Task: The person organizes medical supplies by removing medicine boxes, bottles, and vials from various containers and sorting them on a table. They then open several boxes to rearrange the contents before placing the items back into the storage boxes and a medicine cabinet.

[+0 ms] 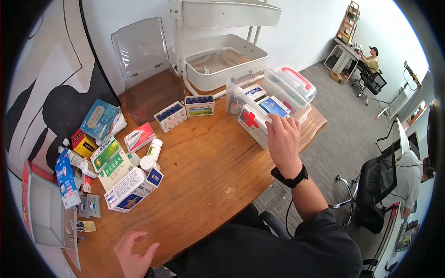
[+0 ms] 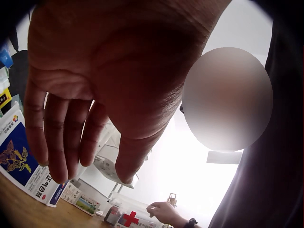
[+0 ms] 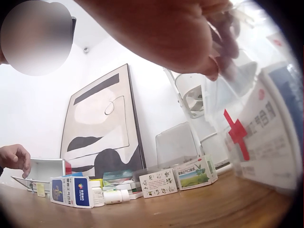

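My right hand (image 1: 283, 141) is over the near rim of a clear plastic box (image 1: 254, 132) with a red cross on its front, its fingers loosely bent with nothing seen in them. Inside the box stand a blue-and-white medicine box (image 1: 274, 106), another white carton (image 1: 254, 92) and a bottle partly hidden by the wall. Down at the table's front left, my left hand (image 1: 134, 255) hovers with fingers spread and an empty palm. Nearest to it are a white-and-blue carton (image 1: 134, 190) and small packets (image 1: 90, 205).
Medicine cartons and white bottles (image 1: 155, 149) crowd the table's left side. Two trays of blue-capped vials (image 1: 200, 105) stand at the back. A lid with a red handle (image 1: 296, 81) lies behind the box. Beyond are a white cart (image 1: 222, 65) and an open white case (image 1: 46, 208).
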Demonstrator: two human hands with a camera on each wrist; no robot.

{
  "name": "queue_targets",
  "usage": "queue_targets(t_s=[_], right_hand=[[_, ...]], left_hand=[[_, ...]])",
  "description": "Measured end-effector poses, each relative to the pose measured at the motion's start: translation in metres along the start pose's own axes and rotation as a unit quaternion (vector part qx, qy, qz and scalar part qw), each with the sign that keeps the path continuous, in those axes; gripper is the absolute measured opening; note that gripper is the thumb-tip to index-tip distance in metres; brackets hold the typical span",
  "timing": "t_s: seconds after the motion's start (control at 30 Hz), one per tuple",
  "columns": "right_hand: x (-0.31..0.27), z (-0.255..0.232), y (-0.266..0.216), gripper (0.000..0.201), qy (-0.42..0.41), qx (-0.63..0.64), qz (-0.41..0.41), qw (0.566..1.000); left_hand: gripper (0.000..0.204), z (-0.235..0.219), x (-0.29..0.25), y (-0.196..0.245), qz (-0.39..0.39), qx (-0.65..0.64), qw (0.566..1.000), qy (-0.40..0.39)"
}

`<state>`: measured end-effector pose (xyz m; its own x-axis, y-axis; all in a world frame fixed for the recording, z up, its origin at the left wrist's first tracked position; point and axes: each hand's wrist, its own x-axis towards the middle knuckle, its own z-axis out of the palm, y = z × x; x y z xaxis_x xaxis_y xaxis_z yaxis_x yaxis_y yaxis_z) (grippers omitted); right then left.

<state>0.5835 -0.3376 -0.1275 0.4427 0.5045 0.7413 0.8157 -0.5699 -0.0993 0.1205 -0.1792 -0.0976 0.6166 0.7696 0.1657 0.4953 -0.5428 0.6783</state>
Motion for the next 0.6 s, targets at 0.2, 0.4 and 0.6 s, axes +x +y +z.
queue_targets(t_s=[0.2,0.4,0.6], right_hand=[[0.01,0.018,0.005,0.025,0.031,0.004,-0.017,0.999],[0.02,0.031,0.01,0.027,0.025,0.008,-0.026,0.999],[0.034,0.018,-0.012,0.038,0.005,0.027,-0.011,1.0]], left_hand=[[0.03,-0.003,0.005,0.02,0.017,0.026,0.999,-0.037],[0.027,0.008,0.0,0.004,0.017,0.006,0.999,-0.033],[0.041,0.035,-0.024,-0.032,0.002,0.039,0.998,-0.039]])
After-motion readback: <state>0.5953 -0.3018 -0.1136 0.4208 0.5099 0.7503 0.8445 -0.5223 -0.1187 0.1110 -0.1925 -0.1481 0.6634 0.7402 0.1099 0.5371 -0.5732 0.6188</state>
